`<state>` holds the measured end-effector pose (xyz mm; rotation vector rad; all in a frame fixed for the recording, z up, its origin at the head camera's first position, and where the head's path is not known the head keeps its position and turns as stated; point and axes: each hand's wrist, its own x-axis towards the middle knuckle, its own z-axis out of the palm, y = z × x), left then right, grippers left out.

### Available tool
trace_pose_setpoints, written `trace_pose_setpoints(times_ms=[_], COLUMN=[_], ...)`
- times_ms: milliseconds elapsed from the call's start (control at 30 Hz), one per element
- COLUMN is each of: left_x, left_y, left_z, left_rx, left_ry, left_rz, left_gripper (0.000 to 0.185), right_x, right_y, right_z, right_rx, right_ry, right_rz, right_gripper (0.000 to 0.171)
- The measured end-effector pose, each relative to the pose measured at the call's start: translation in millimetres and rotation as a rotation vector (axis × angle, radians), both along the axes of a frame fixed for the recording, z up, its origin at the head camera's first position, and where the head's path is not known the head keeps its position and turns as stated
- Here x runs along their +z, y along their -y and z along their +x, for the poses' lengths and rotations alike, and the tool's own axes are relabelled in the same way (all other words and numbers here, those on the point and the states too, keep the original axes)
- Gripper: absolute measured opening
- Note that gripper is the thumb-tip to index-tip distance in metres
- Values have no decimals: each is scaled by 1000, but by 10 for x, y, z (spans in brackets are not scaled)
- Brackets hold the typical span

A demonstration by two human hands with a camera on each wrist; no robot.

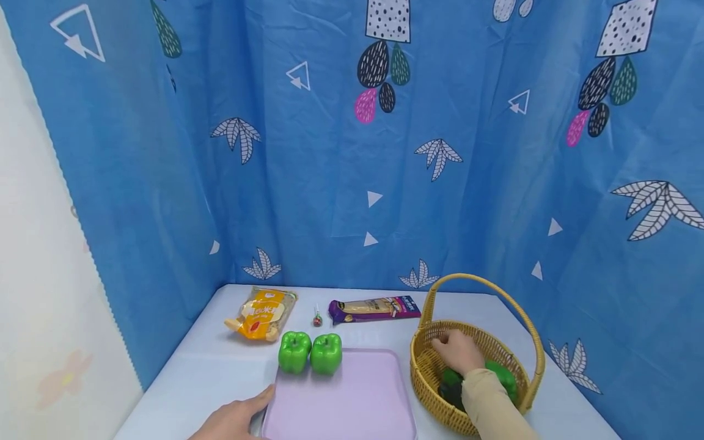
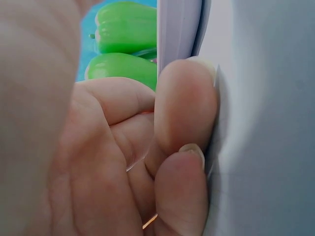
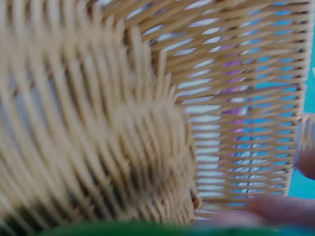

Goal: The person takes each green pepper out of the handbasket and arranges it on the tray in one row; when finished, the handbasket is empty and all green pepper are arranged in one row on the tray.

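- Right hand [image 1: 459, 351] is inside the basket [image 1: 431, 397] beside green peppers [image 1: 505, 380]; grip cannot be told.
- Left hand [image 1: 235, 418], loosely bent at the tray's [image 1: 352, 400] left edge, should steady it.
- Two peppers [image 1: 326, 354] at its far-left corner need space.

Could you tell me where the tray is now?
In the head view, the tray lies at bottom centre, between the left hand and the basket on the right; two green peppers sit at its far left corner.
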<state>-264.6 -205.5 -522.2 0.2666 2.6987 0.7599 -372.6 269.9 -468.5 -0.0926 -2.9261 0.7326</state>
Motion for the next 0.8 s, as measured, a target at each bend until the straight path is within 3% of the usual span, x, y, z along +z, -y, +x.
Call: trace_pose_setpoints(times_ms=[100,200,467,800], left_x=[3,13,7,3], left_y=[-7,-13,1,19], left_z=[4,13,26,45], left_rx=[11,29,5,-13], left_ry=[12,27,-6,-46], left_rz=[-4,-9,24,28], left_gripper=[108,109,107,106], right_x=[-29,-37,-26,-20], right_y=[-3,12,36,28], right_z=[39,70,91,87], right_rx=[92,139,80,-30], right_ry=[119,143,148,13], right_rz=[28,50,34,-112], right_gripper=[33,41,45,45])
